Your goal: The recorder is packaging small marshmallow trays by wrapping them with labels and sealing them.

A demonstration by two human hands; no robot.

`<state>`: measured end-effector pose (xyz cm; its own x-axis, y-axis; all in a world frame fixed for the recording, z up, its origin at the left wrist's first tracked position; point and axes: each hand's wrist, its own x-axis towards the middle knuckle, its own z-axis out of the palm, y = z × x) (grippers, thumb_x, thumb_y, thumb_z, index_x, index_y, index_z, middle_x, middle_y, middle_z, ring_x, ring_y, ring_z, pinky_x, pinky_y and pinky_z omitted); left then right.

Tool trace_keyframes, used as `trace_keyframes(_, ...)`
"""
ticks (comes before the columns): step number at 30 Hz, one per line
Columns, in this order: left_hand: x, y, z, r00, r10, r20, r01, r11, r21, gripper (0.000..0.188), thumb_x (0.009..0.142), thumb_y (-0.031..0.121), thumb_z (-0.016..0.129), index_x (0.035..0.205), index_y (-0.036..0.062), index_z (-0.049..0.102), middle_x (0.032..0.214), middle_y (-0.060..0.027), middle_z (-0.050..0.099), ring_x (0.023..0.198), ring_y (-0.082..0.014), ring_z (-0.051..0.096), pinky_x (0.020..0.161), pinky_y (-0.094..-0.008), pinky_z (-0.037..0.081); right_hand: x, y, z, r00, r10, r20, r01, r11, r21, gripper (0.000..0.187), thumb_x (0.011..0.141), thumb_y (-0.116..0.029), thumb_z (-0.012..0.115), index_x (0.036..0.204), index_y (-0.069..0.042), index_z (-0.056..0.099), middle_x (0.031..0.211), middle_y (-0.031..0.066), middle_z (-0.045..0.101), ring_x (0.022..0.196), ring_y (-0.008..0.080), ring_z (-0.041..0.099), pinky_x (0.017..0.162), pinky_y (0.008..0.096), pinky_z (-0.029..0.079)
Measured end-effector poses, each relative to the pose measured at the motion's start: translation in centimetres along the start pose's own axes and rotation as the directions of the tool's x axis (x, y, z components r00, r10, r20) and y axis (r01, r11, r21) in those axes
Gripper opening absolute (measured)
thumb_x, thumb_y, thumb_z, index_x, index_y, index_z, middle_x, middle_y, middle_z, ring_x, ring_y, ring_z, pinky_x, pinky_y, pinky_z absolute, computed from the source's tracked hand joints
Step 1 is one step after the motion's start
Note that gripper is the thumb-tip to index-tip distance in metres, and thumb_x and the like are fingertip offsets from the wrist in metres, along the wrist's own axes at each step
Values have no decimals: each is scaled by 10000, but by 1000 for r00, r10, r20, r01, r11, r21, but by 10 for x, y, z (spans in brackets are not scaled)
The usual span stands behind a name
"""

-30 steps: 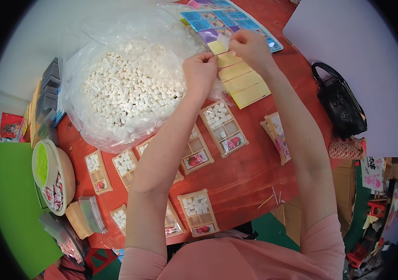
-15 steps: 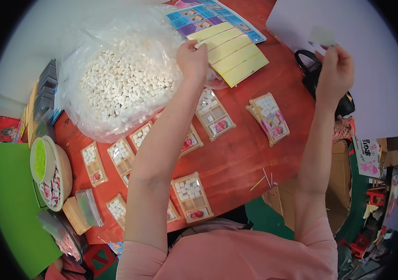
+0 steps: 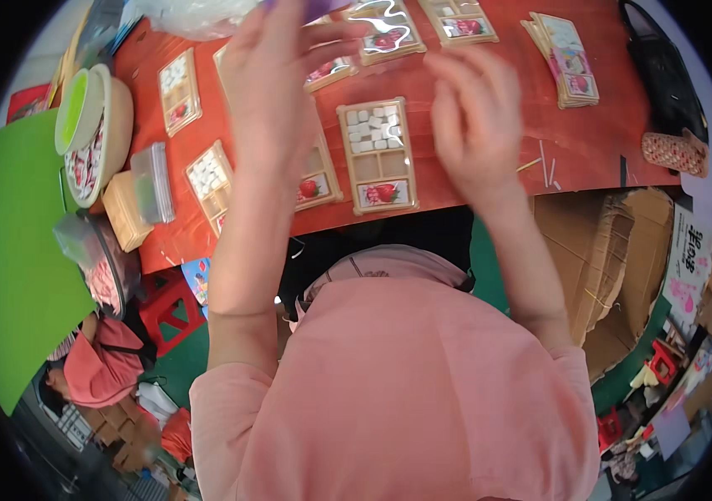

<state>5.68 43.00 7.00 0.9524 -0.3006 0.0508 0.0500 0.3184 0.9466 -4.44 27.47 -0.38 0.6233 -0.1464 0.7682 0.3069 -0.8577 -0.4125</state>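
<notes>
My left hand point(image 3: 277, 79) is lifted over the trays at the top, blurred, its fingers stretched rightward. A purple piece point(image 3: 316, 10) shows against it at the upper edge; whether the hand grips it I cannot make out. My right hand point(image 3: 479, 117) hovers above the table just right of a wooden-coloured tray point(image 3: 377, 156), fingers loosely bent and apart, with nothing visible in it. That tray has small white cubes point(image 3: 373, 127) in its large compartment, two bare small compartments, and a strawberry picture point(image 3: 381, 194) in the near one. Similar trays lie around my left arm.
A stack of filled trays point(image 3: 569, 63) stands at the right, near a black handbag point(image 3: 665, 75). The clear plastic bag point(image 3: 197, 17) is cut off at the top. Bowls point(image 3: 121, 125) and flat packs point(image 3: 154, 179) lie left. A cardboard box point(image 3: 615, 250) sits below the table's right edge.
The view has tipped nearer my body, so the yellow sheet is out of sight. My right hand has come inward and no longer shows the pale label. My left hand has left the sheet.
</notes>
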Motion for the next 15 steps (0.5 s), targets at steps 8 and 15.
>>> trace_keyframes(8, -72, 21, -104, 978, -45, -206, 20, 992, -122, 237, 1044, 215, 538, 1077, -9, 610, 1005, -128, 711, 808, -271, 712, 757, -385, 576, -63, -80, 24, 868, 217, 446, -161, 974, -160, 586, 802, -295, 748, 1300, -45, 570, 1426, 204, 474, 1343, 381, 425, 1088, 543, 318)
trace_keyframes(15, -116, -12, -82, 951, -302, -66, 278, 927, -251, 245, 1046, 206, 545, 1096, -18, 628, 967, -126, 712, 756, -224, 705, 676, -332, 585, -74, -45, -20, 849, 226, 478, -71, 944, -321, 459, 880, -293, 675, 1281, -84, 599, 1445, 129, 480, 1352, 313, 418, 1104, 588, 253)
